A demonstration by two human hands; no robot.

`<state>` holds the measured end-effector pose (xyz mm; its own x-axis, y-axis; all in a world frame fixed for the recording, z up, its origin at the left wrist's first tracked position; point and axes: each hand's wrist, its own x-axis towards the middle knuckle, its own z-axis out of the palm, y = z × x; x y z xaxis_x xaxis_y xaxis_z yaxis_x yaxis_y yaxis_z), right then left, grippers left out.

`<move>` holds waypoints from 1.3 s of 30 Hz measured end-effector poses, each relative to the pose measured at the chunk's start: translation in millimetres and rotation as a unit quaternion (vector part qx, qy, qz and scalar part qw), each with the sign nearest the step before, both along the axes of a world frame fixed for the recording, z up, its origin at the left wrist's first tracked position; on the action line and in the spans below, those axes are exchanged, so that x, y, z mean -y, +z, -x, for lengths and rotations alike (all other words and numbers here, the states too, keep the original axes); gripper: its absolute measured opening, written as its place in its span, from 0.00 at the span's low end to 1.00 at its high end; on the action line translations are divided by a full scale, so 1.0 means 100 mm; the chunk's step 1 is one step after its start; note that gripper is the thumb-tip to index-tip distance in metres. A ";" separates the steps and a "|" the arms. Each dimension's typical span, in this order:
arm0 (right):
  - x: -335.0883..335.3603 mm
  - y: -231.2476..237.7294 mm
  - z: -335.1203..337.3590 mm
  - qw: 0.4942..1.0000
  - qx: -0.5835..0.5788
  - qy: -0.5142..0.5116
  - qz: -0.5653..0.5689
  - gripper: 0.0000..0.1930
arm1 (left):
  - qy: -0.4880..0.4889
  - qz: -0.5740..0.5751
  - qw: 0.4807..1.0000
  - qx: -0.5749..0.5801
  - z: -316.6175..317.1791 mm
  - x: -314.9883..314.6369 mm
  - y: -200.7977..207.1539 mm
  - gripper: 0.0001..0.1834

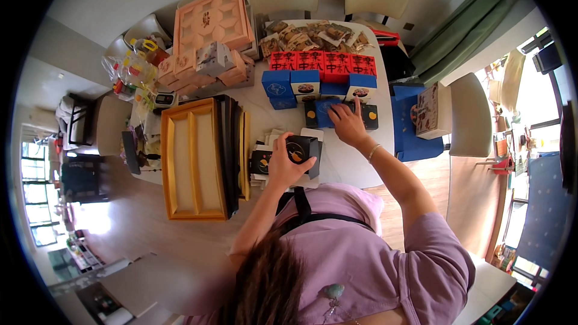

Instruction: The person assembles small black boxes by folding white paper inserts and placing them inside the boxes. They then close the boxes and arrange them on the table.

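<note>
My left hand (286,165) is closed around a small black box (303,149) with a round gold design, held above flattened white-and-black cartons (260,160) near the table's front edge. Farther right, my right hand (350,124) reaches over a row of dark boxes (371,117). Its thumb side grips a blue box (326,112) there, and one finger points up and away. How far those fingers wrap round the blue box is partly hidden. Just behind stand several blue-and-white boxes (305,82), with red boxes (334,67) with black lettering in a row beyond them.
Gold-edged trays (165,162) stand on edge at my left. Pink boxes (180,66) and a large pink tray (211,21) are piled behind them. Small packets (313,36) lie at the table's far end. A blue bag (406,126) and printed carton (432,111) sit on a chair at right.
</note>
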<state>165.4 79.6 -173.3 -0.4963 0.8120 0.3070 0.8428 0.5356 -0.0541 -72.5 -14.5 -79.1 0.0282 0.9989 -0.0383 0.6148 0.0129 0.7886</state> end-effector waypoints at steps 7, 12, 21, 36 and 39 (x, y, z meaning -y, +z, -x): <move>-0.22 0.96 -0.06 0.999 -0.046 -0.003 0.029 0.21 | 0.009 0.006 1.000 0.011 0.01 -0.04 0.03 0.44; -0.40 1.09 -0.05 0.999 0.016 -0.010 0.040 0.18 | -0.007 0.029 1.000 0.006 0.02 -0.05 0.09 0.45; -0.51 0.88 0.08 0.991 0.030 -0.113 0.069 0.21 | -0.037 0.070 0.997 -0.004 0.07 -0.01 0.07 0.47; -0.82 0.78 0.06 0.985 0.023 -0.148 0.080 0.19 | -0.080 0.054 0.995 -0.014 0.00 0.01 -0.03 0.51; -0.84 0.73 0.06 0.983 0.018 -0.166 0.072 0.24 | -0.076 0.041 0.996 -0.006 -0.01 0.03 -0.02 0.50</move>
<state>159.7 163.7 -100.0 -0.2044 0.9649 0.1648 0.9727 0.2191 -0.0762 -71.1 -17.4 -81.1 0.1785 0.9764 -0.1213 0.6243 -0.0171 0.7810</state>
